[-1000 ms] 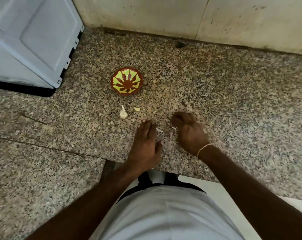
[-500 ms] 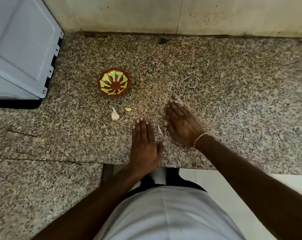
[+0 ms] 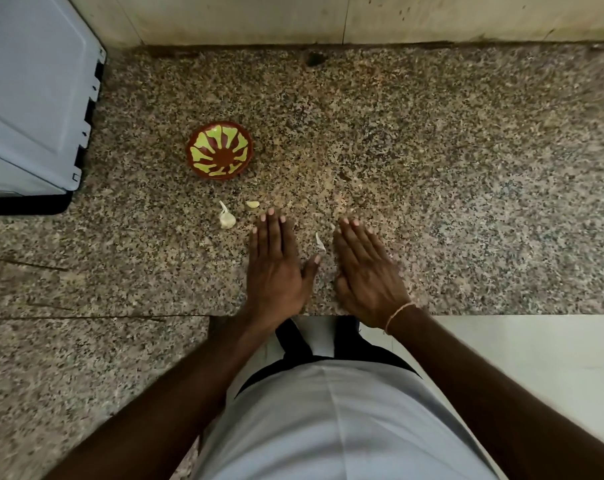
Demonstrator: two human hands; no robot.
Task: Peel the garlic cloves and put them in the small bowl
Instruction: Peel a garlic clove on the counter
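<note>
A small red bowl (image 3: 220, 152) with a yellow-green pattern stands on the speckled granite counter (image 3: 432, 174), with nothing visible inside it. Below it lie an unpeeled garlic clove (image 3: 226, 218) with a papery tip and a smaller yellowish peeled clove (image 3: 252, 204). My left hand (image 3: 275, 268) lies flat on the counter, fingers straight, just right of the cloves. Flat beside it is my right hand (image 3: 366, 271), a thread band on its wrist. A scrap of garlic skin (image 3: 320, 242) sits between the two hands. Neither hand holds anything.
A light blue appliance (image 3: 30, 98) fills the left back corner. A tiled wall (image 3: 328, 19) runs along the back. The counter's front edge (image 3: 501, 314) passes just below my wrists, with a lower counter section (image 3: 68, 375) at the left.
My right hand has uncurled from a loose fist and now lies flat; my left hand has also flattened. The camera has tilted, shifting the scene.
</note>
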